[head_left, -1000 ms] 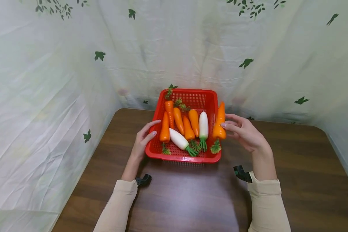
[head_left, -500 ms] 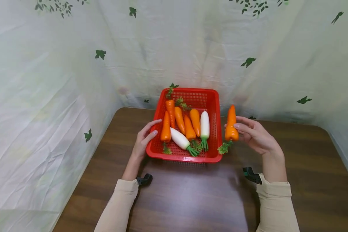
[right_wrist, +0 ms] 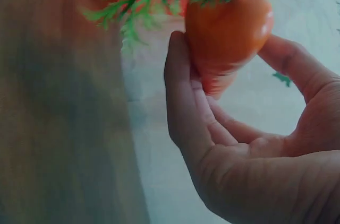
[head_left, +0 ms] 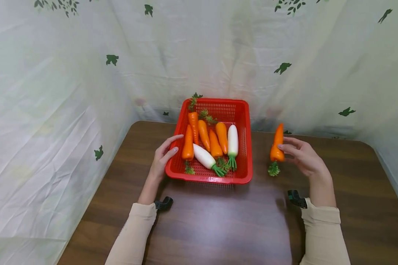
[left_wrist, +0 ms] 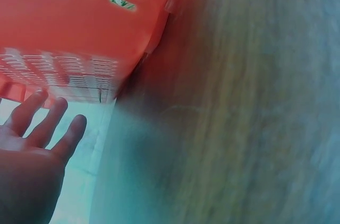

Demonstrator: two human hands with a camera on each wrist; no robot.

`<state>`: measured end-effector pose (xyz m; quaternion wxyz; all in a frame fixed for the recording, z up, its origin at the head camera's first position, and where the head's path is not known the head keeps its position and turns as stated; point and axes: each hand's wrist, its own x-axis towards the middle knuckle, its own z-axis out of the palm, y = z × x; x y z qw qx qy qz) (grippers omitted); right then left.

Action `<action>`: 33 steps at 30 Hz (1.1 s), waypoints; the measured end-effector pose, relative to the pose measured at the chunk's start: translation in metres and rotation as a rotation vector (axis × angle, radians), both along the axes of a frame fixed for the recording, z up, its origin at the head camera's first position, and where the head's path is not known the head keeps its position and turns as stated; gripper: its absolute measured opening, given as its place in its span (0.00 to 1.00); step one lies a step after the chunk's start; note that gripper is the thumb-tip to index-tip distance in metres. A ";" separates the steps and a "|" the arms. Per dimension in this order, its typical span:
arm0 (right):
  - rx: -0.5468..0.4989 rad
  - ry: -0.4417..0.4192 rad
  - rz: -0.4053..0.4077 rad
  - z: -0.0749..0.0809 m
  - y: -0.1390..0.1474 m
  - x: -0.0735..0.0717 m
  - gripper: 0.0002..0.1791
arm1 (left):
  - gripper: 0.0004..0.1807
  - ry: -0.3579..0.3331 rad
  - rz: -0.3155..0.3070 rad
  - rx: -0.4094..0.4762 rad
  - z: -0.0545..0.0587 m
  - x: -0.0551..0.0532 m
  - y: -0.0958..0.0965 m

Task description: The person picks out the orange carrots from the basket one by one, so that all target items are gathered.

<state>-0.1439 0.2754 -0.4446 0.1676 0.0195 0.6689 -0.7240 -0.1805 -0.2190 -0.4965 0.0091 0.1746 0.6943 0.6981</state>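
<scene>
In the head view, my right hand (head_left: 302, 154) pinches an orange carrot (head_left: 277, 145) between thumb and fingers, to the right of the red basket (head_left: 209, 179). The carrot points tip up, its green leafy top (head_left: 273, 169) hanging below. The right wrist view shows its thick end (right_wrist: 228, 27) between thumb and fingertips. My left hand (head_left: 160, 158) rests at the basket's left rim, with index finger and thumb over the edge. Spread, fairly straight fingers (left_wrist: 48, 123) show beside the basket's outer wall in the left wrist view. Several carrots (head_left: 215, 143) and two white radishes (head_left: 233, 141) lie inside the basket.
The basket stands on a brown wooden table (head_left: 225, 228), near its back edge. A pale curtain (head_left: 202, 55) with leaf and bird prints hangs behind the table and along the left. Dark wrist mounts (head_left: 296, 198) sit at both cuffs.
My right hand has carried the carrot from the basket's right rim out to the right, over the table. My left hand and the basket have stayed in place.
</scene>
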 end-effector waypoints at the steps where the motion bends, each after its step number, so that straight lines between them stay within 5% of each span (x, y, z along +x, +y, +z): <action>1: 0.048 0.001 0.006 -0.003 -0.001 -0.002 0.34 | 0.25 0.000 0.001 -0.001 0.000 0.000 0.000; 15: 0.392 -0.038 0.011 -0.028 -0.016 -0.016 0.43 | 0.25 0.001 0.023 -0.001 -0.001 0.001 -0.004; 33: 0.473 -0.057 -0.054 -0.026 -0.024 -0.011 0.38 | 0.25 0.006 -0.004 -0.015 0.003 -0.002 0.000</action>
